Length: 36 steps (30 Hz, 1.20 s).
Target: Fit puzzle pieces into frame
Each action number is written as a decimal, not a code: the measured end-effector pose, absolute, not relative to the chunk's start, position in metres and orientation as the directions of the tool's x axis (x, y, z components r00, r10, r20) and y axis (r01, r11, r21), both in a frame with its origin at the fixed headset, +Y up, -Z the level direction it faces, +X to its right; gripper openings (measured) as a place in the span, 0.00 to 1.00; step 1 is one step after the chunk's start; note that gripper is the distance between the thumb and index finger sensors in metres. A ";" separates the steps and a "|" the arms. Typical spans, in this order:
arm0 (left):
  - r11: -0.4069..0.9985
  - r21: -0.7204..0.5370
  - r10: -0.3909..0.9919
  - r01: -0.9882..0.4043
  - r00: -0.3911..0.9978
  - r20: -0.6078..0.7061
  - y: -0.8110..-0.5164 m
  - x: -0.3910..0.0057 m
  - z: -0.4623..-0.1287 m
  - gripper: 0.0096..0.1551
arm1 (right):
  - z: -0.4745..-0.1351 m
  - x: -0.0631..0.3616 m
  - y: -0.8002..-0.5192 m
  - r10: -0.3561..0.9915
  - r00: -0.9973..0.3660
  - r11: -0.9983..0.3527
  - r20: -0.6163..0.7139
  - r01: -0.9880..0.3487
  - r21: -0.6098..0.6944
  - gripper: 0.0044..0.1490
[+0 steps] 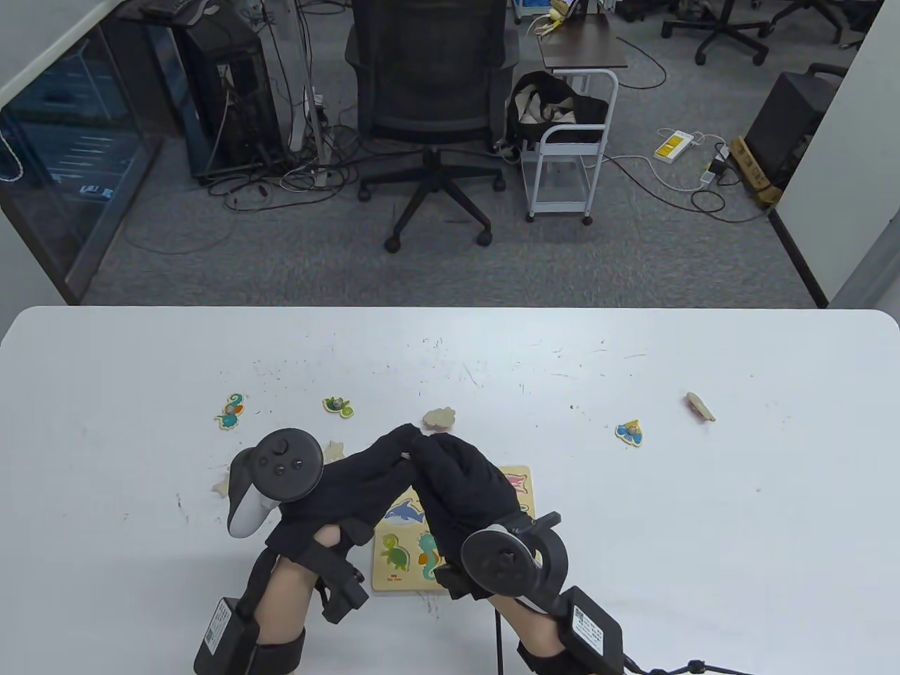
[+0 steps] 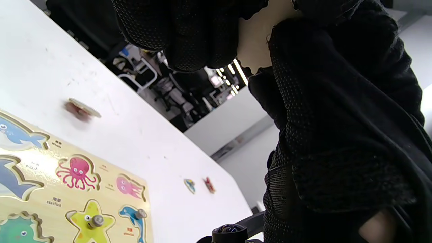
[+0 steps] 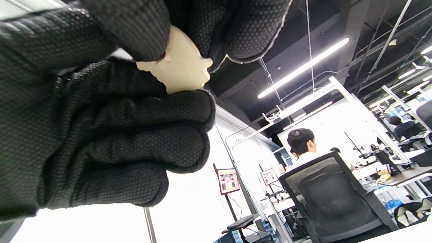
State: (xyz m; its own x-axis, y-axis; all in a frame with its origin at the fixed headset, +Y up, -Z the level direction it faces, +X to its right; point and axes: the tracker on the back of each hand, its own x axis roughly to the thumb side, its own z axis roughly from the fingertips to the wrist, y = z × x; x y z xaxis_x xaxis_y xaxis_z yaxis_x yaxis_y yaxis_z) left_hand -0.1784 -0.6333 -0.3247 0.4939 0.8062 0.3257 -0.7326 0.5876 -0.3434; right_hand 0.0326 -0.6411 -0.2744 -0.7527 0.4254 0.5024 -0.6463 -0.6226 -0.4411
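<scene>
Above the puzzle frame (image 1: 522,503), both gloved hands meet fingertip to fingertip around one pale puzzle piece (image 3: 179,72), its plain underside showing. The left hand (image 1: 351,485) and right hand (image 1: 467,489) both pinch it. Beyond the frame lie loose pieces: a blank-side one (image 1: 439,418) just past it, a seahorse (image 1: 230,412) and turtle (image 1: 338,406) to its left, a fish (image 1: 630,432) to its right.
</scene>
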 end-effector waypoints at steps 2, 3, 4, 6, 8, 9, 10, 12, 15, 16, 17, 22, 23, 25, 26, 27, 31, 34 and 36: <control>0.548 -0.369 0.834 -0.751 0.453 0.316 -0.634 -0.180 -0.326 0.44 | -0.274 0.032 -0.641 0.426 -0.740 -0.617 0.520 -0.658 -0.431 0.32; 0.532 -0.374 0.843 -0.760 0.437 0.313 -0.634 -0.180 -0.326 0.44 | -0.273 0.032 -0.640 0.424 -0.737 -0.617 0.526 -0.661 -0.428 0.33; 0.527 -0.374 0.846 -0.763 0.431 0.315 -0.634 -0.180 -0.326 0.44 | -0.273 0.032 -0.640 0.423 -0.738 -0.618 0.526 -0.660 -0.427 0.33; 0.523 -0.374 0.848 -0.766 0.422 0.322 -0.634 -0.180 -0.327 0.43 | -0.275 0.033 -0.641 0.426 -0.730 -0.624 0.535 -0.665 -0.410 0.35; 0.500 -0.391 0.862 -0.773 0.400 0.312 -0.635 -0.181 -0.328 0.42 | -0.277 0.033 -0.642 0.430 -0.717 -0.629 0.549 -0.674 -0.388 0.36; 0.489 -0.398 0.868 -0.776 0.388 0.309 -0.635 -0.181 -0.329 0.41 | -0.278 0.033 -0.642 0.425 -0.713 -0.637 0.558 -0.673 -0.375 0.36; 0.464 -0.414 0.882 -0.783 0.362 0.303 -0.637 -0.182 -0.330 0.41 | -0.279 0.033 -0.642 0.418 -0.708 -0.647 0.569 -0.672 -0.361 0.37; 0.430 -0.442 0.898 -0.788 0.324 0.297 -0.638 -0.181 -0.331 0.41 | -0.279 0.033 -0.642 0.395 -0.719 -0.669 0.572 -0.652 -0.357 0.39; 0.416 -0.445 0.905 -0.793 0.314 0.288 -0.639 -0.180 -0.332 0.40 | -0.277 0.030 -0.642 0.314 -0.760 -0.705 0.569 -0.589 -0.396 0.40; 0.420 -0.436 0.903 -0.796 0.320 0.286 -0.639 -0.180 -0.332 0.40 | -0.277 0.029 -0.643 0.299 -0.769 -0.715 0.565 -0.573 -0.402 0.39; 0.432 -0.421 0.898 -0.797 0.335 0.286 -0.639 -0.180 -0.333 0.39 | -0.276 0.027 -0.643 0.279 -0.779 -0.724 0.561 -0.554 -0.410 0.39; 0.450 -0.388 0.889 -0.804 0.363 0.279 -0.640 -0.184 -0.335 0.38 | -0.275 0.031 -0.635 0.247 -0.786 -0.758 0.566 -0.521 -0.393 0.37; 0.446 -0.383 0.891 -0.809 0.360 0.277 -0.640 -0.185 -0.336 0.37 | -0.275 0.033 -0.633 0.255 -0.784 -0.757 0.565 -0.526 -0.388 0.37; 0.453 -0.373 0.887 -0.810 0.368 0.278 -0.640 -0.186 -0.335 0.36 | -0.275 0.037 -0.628 0.260 -0.794 -0.765 0.549 -0.516 -0.385 0.37; 0.455 -0.367 0.886 -0.812 0.370 0.279 -0.639 -0.187 -0.335 0.35 | -0.275 0.039 -0.626 0.251 -0.805 -0.772 0.538 -0.502 -0.390 0.38; 0.459 -0.361 0.884 -0.812 0.374 0.281 -0.639 -0.187 -0.335 0.34 | -0.274 0.041 -0.625 0.235 -0.817 -0.783 0.527 -0.480 -0.395 0.38; 0.502 -0.329 0.859 -0.800 0.415 0.301 -0.636 -0.187 -0.333 0.31 | -0.270 0.041 -0.621 0.153 -0.851 -0.804 0.502 -0.403 -0.438 0.39; 0.521 -0.326 0.847 -0.789 0.430 0.312 -0.635 -0.185 -0.332 0.31 | -0.266 0.036 -0.622 0.099 -0.866 -0.812 0.491 -0.356 -0.463 0.37; 0.530 -0.328 0.842 -0.782 0.436 0.319 -0.634 -0.184 -0.331 0.31 | -0.264 0.031 -0.623 0.064 -0.879 -0.814 0.473 -0.320 -0.485 0.36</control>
